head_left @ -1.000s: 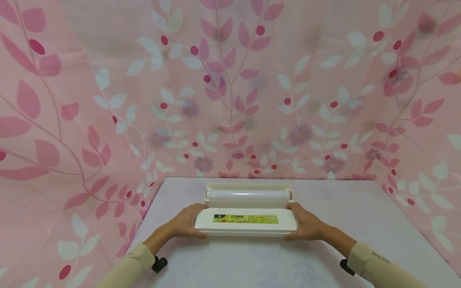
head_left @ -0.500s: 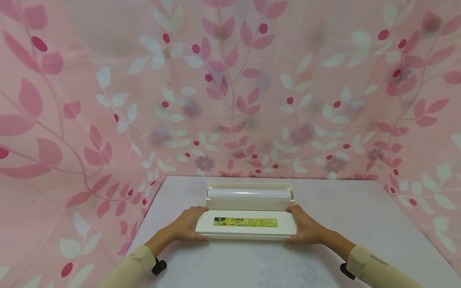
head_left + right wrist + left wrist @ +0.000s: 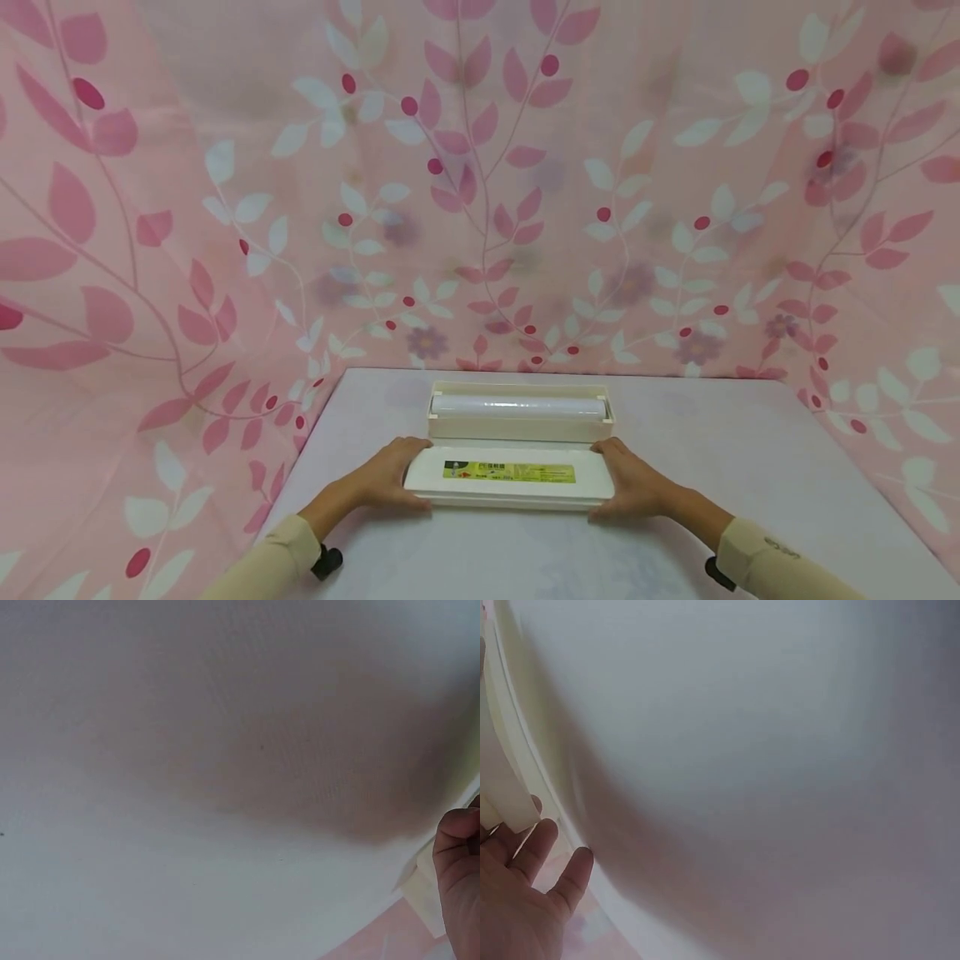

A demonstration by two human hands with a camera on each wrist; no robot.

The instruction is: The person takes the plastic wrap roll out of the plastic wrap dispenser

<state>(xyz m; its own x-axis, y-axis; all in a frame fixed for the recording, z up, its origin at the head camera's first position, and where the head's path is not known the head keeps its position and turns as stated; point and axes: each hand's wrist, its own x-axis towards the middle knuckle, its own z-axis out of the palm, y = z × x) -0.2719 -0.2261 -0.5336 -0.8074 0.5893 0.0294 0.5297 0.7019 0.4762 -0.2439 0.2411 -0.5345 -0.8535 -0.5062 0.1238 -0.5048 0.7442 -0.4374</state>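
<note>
- The left hand (image 3: 390,477) and right hand (image 3: 633,482) grip opposite ends of the white lid (image 3: 510,490), neither nearer.
- It's held just on the person's side of the open box (image 3: 520,428) and its shiny roll (image 3: 517,407), long axes parallel to the counter's (image 3: 750,467) back edge.
- The yellow-green label (image 3: 510,472) carries print too small to read.

- We note both forearms reaching forward and slanting inward, pale sleeves pushed clear of the wrists.
- Left hand (image 3: 390,477): thumb and fingers parted, bent inward in a grip; our left wrist view catches fingers (image 3: 571,881) set apart.
- Right hand (image 3: 633,482) mirrors it, gripping, level with the left.
- We see both palms turned inward.
</note>
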